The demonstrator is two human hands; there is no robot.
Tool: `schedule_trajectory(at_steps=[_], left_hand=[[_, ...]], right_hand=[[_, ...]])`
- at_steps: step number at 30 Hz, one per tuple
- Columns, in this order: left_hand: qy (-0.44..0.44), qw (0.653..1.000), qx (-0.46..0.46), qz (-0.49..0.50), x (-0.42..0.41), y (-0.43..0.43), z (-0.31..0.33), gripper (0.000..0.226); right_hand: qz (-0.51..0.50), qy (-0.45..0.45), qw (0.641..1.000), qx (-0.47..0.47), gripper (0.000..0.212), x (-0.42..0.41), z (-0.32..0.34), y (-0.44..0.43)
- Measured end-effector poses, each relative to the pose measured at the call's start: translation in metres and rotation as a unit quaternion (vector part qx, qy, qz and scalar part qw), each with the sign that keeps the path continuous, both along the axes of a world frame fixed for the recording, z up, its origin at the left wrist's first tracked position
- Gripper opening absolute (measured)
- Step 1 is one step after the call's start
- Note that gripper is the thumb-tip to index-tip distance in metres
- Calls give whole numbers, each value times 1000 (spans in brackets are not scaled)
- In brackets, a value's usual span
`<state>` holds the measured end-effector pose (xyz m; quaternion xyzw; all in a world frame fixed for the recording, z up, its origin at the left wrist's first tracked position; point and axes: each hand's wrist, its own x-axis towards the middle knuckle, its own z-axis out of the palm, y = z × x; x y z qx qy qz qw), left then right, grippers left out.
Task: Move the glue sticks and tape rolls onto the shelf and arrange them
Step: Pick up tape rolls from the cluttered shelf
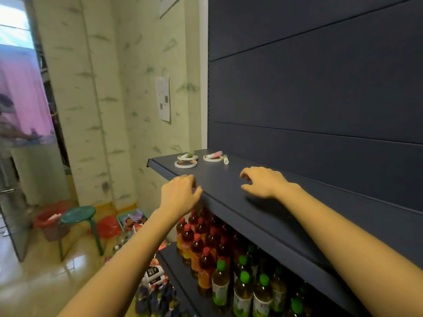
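A wall (pixel 109 88) papered in pale cream with a green leaf pattern is shown at left, a white printed sheet (pixel 163 99) being fixed to it. A round green stool (pixel 79 213) is set on the glossy tiled floor (pixel 41 282) beside a red basket (pixel 49 219). Daylight is admitted at upper left, where a pink fabric (pixel 25 94) is hung.

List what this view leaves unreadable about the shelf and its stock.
- Head view: print on the glue sticks and tape rolls, too small and blurred.
- Head view: rear bottles, hidden under the top shelf.
- Head view: floor clutter, blurred, partly behind the left forearm.
- Head view: shelf's right end, cut off by the frame edge.
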<state>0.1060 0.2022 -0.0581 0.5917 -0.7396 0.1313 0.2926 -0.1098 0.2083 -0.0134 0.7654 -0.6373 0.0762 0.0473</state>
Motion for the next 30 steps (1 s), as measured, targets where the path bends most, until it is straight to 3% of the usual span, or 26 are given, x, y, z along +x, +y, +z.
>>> schedule_trajectory(at_steps=[17, 23, 30], left_hand=[[82, 996, 12, 44, 70, -204, 7, 27], [75, 996, 49, -15, 83, -290, 15, 26], [51, 993, 60, -94, 97, -370, 28, 25]], right_hand=[[-61, -3, 998, -6, 27, 48, 3, -203], [-149, -85, 985, -21, 29, 74, 0, -277], [-293, -187, 937, -31, 46, 96, -9, -358]])
